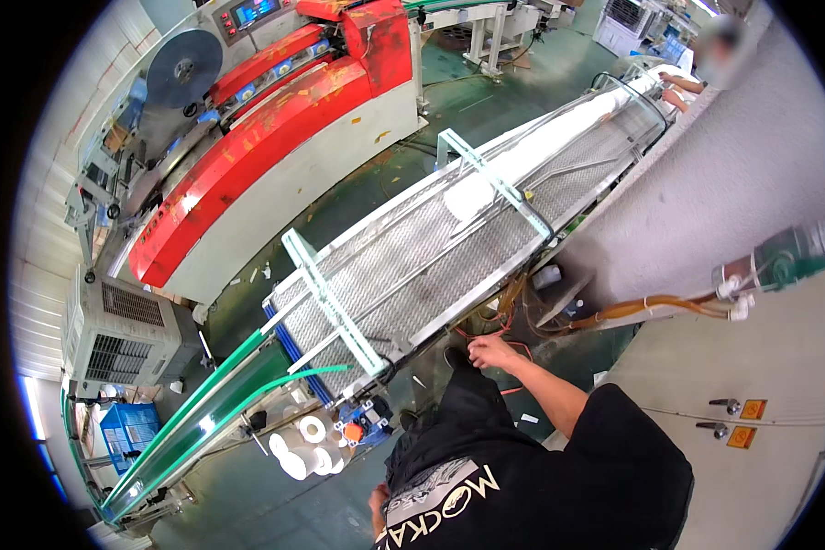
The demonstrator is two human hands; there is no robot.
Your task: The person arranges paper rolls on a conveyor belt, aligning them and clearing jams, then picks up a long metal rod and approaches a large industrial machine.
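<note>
Shirt partly hides our left grip, lower centre; its closure we cannot tell. Mesh conveyor lies up-left of our right grip, loosely curled, contents unclear.

Ahead of the right hand, the long grey conveyor belt looks like textured metal, crossed by pale green, translucent, glassy-smooth bars. To that hand's left, the narrow dark green belt shines like glossy plastic. White cylindrical rolls near the left hand look papery, matt. Farther ahead, the curved red machine housing shows glossy, worn paint.
</note>
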